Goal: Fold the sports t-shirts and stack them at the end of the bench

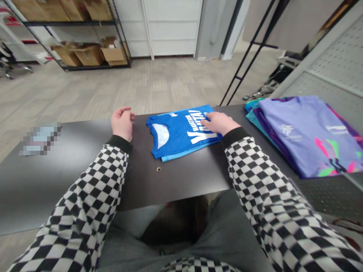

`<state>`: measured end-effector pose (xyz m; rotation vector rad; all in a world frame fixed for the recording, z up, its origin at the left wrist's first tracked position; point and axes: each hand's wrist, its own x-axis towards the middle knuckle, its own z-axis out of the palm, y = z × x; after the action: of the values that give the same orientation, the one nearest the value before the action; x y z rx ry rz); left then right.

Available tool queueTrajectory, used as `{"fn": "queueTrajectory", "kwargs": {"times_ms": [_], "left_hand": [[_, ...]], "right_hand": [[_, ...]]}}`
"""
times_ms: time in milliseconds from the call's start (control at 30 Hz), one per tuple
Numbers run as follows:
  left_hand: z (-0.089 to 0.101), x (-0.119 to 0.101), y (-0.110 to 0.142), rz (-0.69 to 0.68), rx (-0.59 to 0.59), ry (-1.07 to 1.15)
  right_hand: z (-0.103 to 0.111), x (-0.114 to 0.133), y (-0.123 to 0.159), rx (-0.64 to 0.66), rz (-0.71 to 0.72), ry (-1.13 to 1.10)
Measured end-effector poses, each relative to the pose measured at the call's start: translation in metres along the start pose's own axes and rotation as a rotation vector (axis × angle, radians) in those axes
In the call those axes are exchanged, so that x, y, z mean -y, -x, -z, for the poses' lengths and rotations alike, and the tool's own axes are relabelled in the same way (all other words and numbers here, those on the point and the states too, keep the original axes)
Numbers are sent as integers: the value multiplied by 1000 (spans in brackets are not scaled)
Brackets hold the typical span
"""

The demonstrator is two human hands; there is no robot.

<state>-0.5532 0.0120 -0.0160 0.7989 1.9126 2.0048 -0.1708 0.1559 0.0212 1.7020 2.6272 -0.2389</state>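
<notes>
A blue T-shirt [181,126] with white lettering lies folded on the dark table, its neckline toward the left. A lighter blue layer [181,152] shows along its near edge. My right hand [219,122] rests on the shirt's right end, fingers stretched over the lettering and not gripping it. To the left of the shirt, apart from it, my left hand [122,122] is held above the table with loosely bent fingers and nothing visible in it.
A stack of folded shirts, a lavender one [306,128] on top, lies at the right. A pixelated flat object [41,139] is at the table's left. A small round hole [159,169] marks the dark table [181,181]. Beyond stand a shelf with cardboard boxes [87,54] and a black metal frame [246,56].
</notes>
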Motion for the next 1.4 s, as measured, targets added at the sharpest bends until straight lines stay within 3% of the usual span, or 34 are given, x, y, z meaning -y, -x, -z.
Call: {"fn": "queueTrajectory", "kwargs": {"times_ms": [167, 267, 367, 467, 533, 633, 767, 867, 967, 1100, 1267, 1400], "left_hand": [[15, -7, 15, -107, -61, -49], [14, -24, 50, -273, -17, -157], [12, -51, 119, -555, 186, -284], [19, -71, 213, -810, 574, -347], [28, -73, 271, -916, 817, -476], [43, -64, 324, -950, 876, -710], [55, -51, 331, -895, 769, -841], [64, -49, 319, -948, 827, -835], [75, -54, 310, -1020, 905, -749], [83, -87, 313, -1003, 968, -477], [94, -164, 334, -590, 1156, -253], [99, -190, 341, -463, 1130, -144]], "right_hand": [[13, -24, 93, -15, -114, 155], [11, -21, 163, -8, -103, 203], [9, -8, 224, 2, 66, 190], [10, -2, 264, 0, 287, 117], [8, -9, 275, -57, 351, 80], [-5, -34, 275, -118, 444, 56], [-39, -67, 267, -102, 544, 48], [-55, -77, 270, -150, 531, 23], [-52, -81, 282, -138, 540, -21], [-13, -90, 315, -50, 553, -137], [83, -101, 389, 104, 442, -385], [152, -109, 441, 220, 400, -414]]}}
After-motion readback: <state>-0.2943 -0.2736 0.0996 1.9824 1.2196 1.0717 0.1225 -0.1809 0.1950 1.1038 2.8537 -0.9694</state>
